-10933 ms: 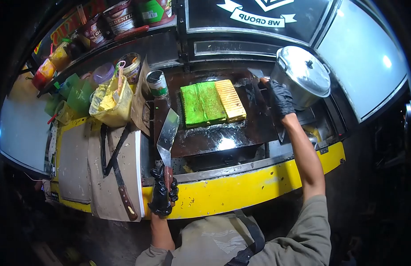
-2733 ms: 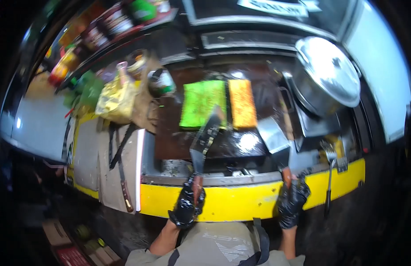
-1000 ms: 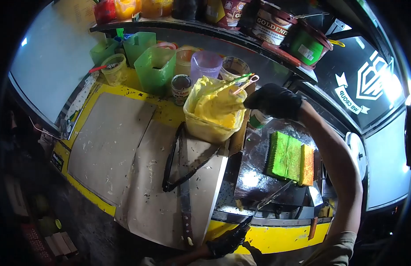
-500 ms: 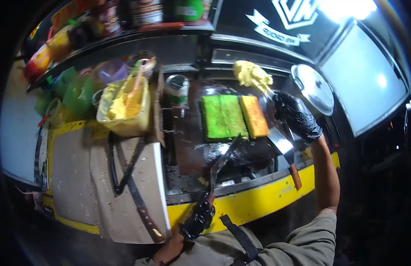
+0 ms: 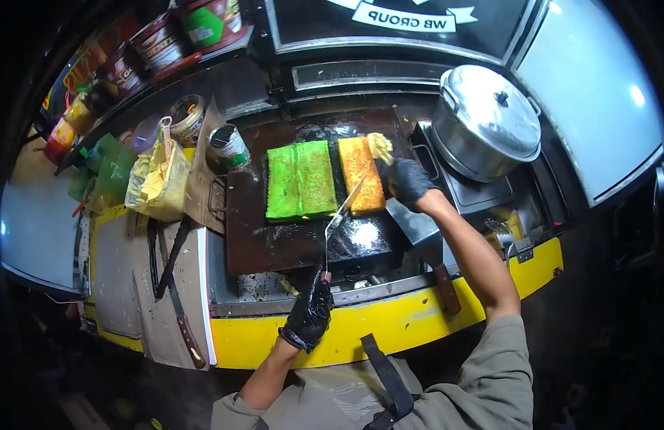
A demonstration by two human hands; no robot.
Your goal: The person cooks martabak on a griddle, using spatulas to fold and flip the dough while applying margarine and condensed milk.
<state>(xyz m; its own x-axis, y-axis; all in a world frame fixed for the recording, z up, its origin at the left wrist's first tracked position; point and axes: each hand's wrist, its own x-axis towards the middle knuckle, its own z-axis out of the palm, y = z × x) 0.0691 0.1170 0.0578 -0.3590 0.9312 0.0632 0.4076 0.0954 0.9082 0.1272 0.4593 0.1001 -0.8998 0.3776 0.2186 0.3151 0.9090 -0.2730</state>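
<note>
Two bread slabs lie on the dark griddle (image 5: 249, 244): a green bread slab (image 5: 301, 179) with a seam down its middle, and a narrower orange-brown bread slab (image 5: 361, 175) to its right. My left hand (image 5: 308, 315), in a black glove, is closed around the handle of a thin metal spatula (image 5: 335, 223), whose tip reaches the orange slab. My black-gloved right hand (image 5: 409, 184) is closed beside that slab's right edge. From it projects a lump of pale yellow spread (image 5: 380, 147) at the slab's upper right corner; the tool carrying it is mostly hidden.
A wide scraper (image 5: 447, 288) with a wooden handle lies at the griddle's right. Behind it stands a lidded pot (image 5: 486, 122). At left are a tub of yellow spread (image 5: 160, 179), a can (image 5: 229, 147), a knife (image 5: 188, 337) and black tongs (image 5: 171, 258) on cardboard.
The view has shifted. My right hand has brought the lump of spread down to the orange slab's corner. The spatula tip has moved from the green slab's lower corner to the orange slab.
</note>
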